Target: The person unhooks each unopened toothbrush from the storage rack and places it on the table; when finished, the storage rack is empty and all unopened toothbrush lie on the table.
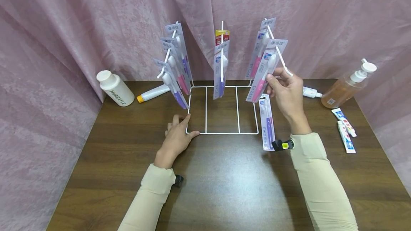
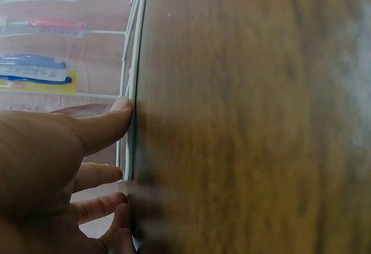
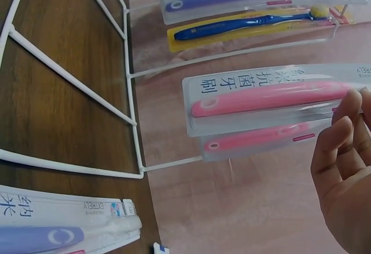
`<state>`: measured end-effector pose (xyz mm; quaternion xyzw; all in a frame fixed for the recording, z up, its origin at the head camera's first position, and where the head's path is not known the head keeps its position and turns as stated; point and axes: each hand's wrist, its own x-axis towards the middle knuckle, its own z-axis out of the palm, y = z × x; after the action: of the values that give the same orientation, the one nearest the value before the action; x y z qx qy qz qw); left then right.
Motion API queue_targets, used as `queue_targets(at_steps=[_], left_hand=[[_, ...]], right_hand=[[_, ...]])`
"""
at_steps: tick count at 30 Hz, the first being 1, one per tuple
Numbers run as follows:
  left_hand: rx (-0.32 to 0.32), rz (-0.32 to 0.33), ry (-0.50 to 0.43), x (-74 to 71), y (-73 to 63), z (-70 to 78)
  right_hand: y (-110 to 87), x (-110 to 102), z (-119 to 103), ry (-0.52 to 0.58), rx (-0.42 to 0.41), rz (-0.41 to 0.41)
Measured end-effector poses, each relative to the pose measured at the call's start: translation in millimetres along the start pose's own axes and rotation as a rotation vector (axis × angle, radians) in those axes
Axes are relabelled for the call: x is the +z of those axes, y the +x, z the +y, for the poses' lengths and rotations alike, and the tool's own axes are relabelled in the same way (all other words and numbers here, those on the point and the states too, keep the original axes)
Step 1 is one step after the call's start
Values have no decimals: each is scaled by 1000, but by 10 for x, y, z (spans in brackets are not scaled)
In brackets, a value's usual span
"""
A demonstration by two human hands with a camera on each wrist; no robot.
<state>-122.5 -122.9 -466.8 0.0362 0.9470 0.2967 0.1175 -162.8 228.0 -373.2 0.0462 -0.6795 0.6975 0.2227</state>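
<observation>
A white wire rack (image 1: pixel 221 133) stands on the table, with packaged toothbrushes hanging from its three arms. At the right arm, my right hand (image 1: pixel 287 90) pinches the edge of the front pink packaged toothbrush (image 1: pixel 262 76) between thumb and fingers; its card hangs on the wire. Another pink packaged toothbrush (image 1: pixel 257 58) hangs behind it. The right wrist view shows my fingertips at that front pack (image 3: pixel 261 100). My left hand (image 1: pixel 177 134) rests at the rack's front left corner, its thumb (image 2: pixel 110 123) touching the base wire and its fingers spread. A purple packaged toothbrush (image 1: pixel 268 124) lies beside the base, below my right hand.
Several packaged toothbrushes (image 1: pixel 178 77) hang on the left arm. The middle arm carries a purple one (image 1: pixel 221 74) before a yellow-carded one (image 1: pixel 222 35). A white bottle (image 1: pixel 117 90) and tube (image 1: pixel 155 92) stand left; a pump bottle (image 1: pixel 343 90) and small toothpaste tubes (image 1: pixel 346 136) are right.
</observation>
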Motion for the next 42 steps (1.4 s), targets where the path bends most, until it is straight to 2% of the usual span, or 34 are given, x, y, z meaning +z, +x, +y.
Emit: queue_targets(at_steps=[8, 19, 25, 31, 36, 42], left_hand=[[-7, -11, 31, -9, -23, 37], [5, 6, 22, -17, -41, 61], [-15, -21, 4, -18, -19, 38], [0, -14, 11, -25, -26, 38], [1, -19, 21, -35, -26, 49], [6, -8, -1, -22, -23, 39]], right_hand=[[-4, -69, -20, -21, -43, 53], [-34, -246, -42, 0, -23, 106], [-113, -394, 11, -78, 84, 139], [-206, -585, 129, -280, 195, 131], [-275, -729, 233, -405, 291, 93], [-355, -845, 360, -482, 421, -12]])
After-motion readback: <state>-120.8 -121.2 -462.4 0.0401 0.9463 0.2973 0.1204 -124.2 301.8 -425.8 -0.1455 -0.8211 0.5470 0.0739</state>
